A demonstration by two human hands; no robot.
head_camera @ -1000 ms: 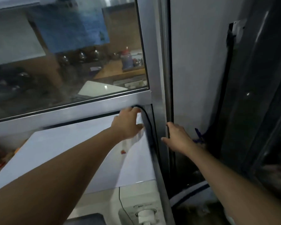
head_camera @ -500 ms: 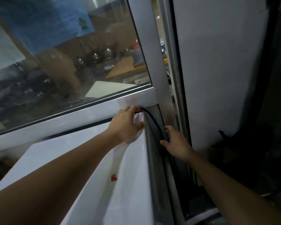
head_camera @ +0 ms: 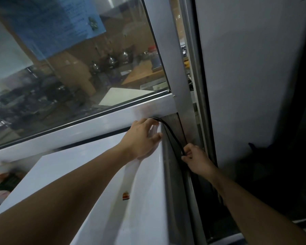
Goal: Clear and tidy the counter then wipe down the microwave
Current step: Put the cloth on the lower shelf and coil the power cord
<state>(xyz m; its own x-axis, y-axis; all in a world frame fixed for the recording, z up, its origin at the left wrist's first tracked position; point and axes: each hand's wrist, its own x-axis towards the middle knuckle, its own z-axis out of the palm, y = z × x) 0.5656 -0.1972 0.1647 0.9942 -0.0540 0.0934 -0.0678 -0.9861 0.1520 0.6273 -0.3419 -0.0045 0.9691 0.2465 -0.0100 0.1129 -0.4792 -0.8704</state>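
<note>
- We see the white microwave (head_camera: 99,183) filling the lower left, from 6 to 9 o'clock, below the window frame (head_camera: 78,128).
- Our left hand (head_camera: 141,138) rests on its far right top corner, fingers relaxed.
- Our right hand (head_camera: 196,158), at 4 o'clock of the left, pinches the black cable (head_camera: 173,137) beside the microwave.

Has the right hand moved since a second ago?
Yes. The right hand left the metal frame post and now pinches the black cord beside it.

Blue paper sheet (head_camera: 60,23) on glass: print illegible. Small sticker (head_camera: 126,196) on white appliance top (head_camera: 78,174) (red-orange, unreadable).
</note>
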